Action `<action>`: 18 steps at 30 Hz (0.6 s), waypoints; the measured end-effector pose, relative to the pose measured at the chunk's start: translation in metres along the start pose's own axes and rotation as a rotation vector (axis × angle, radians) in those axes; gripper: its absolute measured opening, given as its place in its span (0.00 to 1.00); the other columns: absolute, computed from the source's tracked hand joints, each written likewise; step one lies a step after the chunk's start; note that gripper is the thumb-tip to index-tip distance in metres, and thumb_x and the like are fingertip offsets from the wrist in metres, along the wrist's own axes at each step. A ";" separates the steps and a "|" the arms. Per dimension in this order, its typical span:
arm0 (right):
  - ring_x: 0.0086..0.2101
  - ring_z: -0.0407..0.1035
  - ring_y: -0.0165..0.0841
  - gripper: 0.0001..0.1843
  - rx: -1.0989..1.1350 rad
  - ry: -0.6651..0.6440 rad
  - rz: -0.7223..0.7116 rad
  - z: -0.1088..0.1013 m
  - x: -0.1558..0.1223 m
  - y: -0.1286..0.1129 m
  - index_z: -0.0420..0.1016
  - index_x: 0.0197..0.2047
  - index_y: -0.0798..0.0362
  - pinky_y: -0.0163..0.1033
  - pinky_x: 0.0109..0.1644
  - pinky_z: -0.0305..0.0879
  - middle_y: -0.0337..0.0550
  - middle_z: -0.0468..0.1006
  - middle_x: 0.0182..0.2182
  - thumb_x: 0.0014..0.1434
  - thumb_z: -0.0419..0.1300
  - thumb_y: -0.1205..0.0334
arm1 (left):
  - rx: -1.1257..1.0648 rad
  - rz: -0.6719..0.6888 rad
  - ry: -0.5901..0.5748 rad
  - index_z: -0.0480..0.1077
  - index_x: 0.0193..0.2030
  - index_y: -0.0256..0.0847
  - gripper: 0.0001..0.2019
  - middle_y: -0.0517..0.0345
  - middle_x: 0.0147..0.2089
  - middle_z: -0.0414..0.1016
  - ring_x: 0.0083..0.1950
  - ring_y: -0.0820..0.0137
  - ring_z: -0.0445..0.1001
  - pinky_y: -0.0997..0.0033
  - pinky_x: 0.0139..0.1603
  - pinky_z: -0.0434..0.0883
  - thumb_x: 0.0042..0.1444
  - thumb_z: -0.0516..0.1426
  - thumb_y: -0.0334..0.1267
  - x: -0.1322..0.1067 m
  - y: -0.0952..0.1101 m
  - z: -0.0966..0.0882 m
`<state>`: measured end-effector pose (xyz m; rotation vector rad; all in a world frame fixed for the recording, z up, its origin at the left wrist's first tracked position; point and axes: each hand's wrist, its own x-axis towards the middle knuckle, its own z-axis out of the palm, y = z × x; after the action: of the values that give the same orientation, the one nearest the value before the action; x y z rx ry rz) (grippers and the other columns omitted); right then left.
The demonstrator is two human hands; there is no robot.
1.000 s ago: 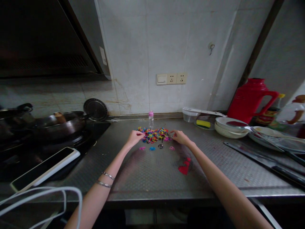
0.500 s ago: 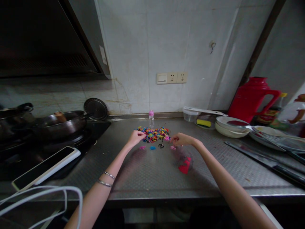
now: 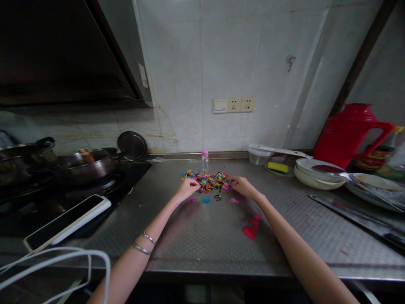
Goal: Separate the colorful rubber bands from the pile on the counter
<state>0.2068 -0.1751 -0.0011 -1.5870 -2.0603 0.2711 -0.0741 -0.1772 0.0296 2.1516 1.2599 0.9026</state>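
Note:
A loose pile of small multicoloured elastic bands (image 3: 210, 180) lies on the metal counter (image 3: 196, 236). My left hand (image 3: 188, 188) is at the pile's left front edge, thumb and fingertips pinched together. At the right edge, my right hand (image 3: 243, 186) has its fingers closed against the bands. What either pinch holds is too small to make out. In front of the pile are separate little clusters: a magenta cluster (image 3: 192, 199), a blue cluster (image 3: 206, 200), a black cluster (image 3: 218, 197) and a light pink cluster (image 3: 233, 200). Behind the pile stands a small clear bottle with a pink cap (image 3: 205, 153).
A red heart-patterned clear bag (image 3: 251, 230) lies near my right forearm. Rightward are a plastic tub (image 3: 257, 157), a yellow sponge (image 3: 277, 167), stacked bowls (image 3: 316, 179), a long dark utensil (image 3: 348, 215) and a red thermos (image 3: 344, 135). Leftward are a phone-like device (image 3: 68, 219), white cable (image 3: 98, 252) and pan (image 3: 91, 169).
The view has turned slightly left, so everything sits further right. My right hand has come in against the pile's right edge. My left hand has shifted slightly rightward and nearer me, still pinched.

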 end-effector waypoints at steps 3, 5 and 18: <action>0.33 0.68 0.30 0.23 -0.007 -0.008 0.000 0.002 -0.003 0.003 0.72 0.44 0.54 0.30 0.37 0.59 0.43 0.76 0.36 0.43 0.52 0.72 | 0.010 0.006 -0.040 0.75 0.28 0.33 0.11 0.54 0.26 0.75 0.28 0.71 0.70 0.74 0.31 0.64 0.46 0.54 0.36 -0.004 0.007 0.006; 0.32 0.68 0.30 0.22 -0.011 -0.011 -0.001 0.002 -0.004 0.004 0.72 0.44 0.53 0.29 0.36 0.59 0.42 0.76 0.34 0.44 0.52 0.71 | 0.004 0.014 -0.060 0.75 0.28 0.33 0.11 0.54 0.26 0.75 0.28 0.72 0.69 0.74 0.31 0.64 0.47 0.53 0.36 -0.006 0.010 0.012; 0.33 0.68 0.32 0.17 0.009 -0.050 -0.047 -0.001 -0.006 0.006 0.76 0.39 0.54 0.32 0.37 0.60 0.44 0.77 0.34 0.44 0.56 0.68 | 0.237 0.174 -0.172 0.75 0.31 0.36 0.11 0.56 0.27 0.75 0.27 0.73 0.68 0.76 0.29 0.61 0.46 0.52 0.35 0.017 0.034 0.049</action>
<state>0.2139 -0.1794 -0.0049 -1.5391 -2.1283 0.3052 -0.0129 -0.1816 0.0255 2.4970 1.1573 0.6434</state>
